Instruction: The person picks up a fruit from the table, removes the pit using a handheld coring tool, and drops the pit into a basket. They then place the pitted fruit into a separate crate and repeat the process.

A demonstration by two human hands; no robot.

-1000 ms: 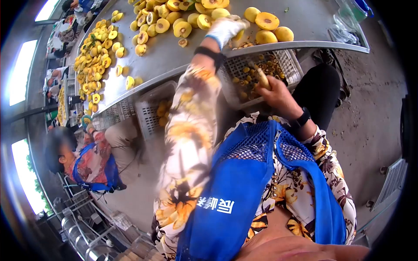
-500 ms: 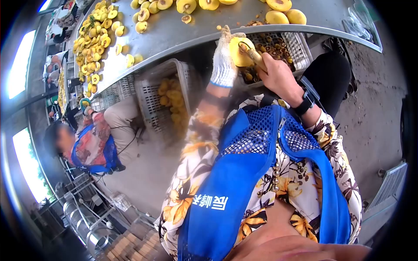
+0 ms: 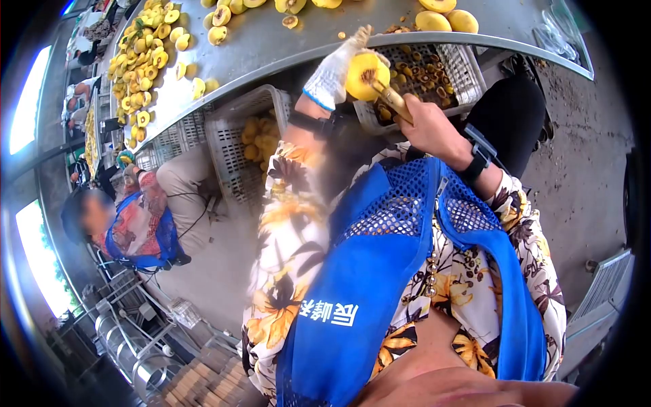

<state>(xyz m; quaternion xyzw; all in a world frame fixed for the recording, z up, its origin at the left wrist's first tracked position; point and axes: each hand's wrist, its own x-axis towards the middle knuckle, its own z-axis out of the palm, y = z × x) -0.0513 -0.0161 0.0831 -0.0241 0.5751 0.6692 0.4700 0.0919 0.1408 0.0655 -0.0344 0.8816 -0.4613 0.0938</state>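
Note:
My left hand point(image 3: 331, 76), in a white knitted glove, is closed around a yellow peach half point(image 3: 358, 76). The peach's cut face, with its brown, rough centre, is turned toward my right hand. My right hand point(image 3: 435, 131) is bare and wrapped round the wooden handle of a pitting tool point(image 3: 396, 103). The tool's tip reaches the brown centre; its exact depth there is hidden. Both hands are just off the table's front edge, above a white crate point(image 3: 466, 71) holding brown pits and scraps.
The metal table point(image 3: 261, 51) carries a heap of yellow peach halves point(image 3: 139, 68) at left and more fruit point(image 3: 434, 22) along the back. A second crate point(image 3: 227, 139) with yellow fruit stands below. A co-worker point(image 3: 146, 220) in a blue vest sits at left.
My left hand has shifted left with the peach half and tilted it, so more of the cut face shows. My right hand, holding the pitting tool, has moved slightly down.

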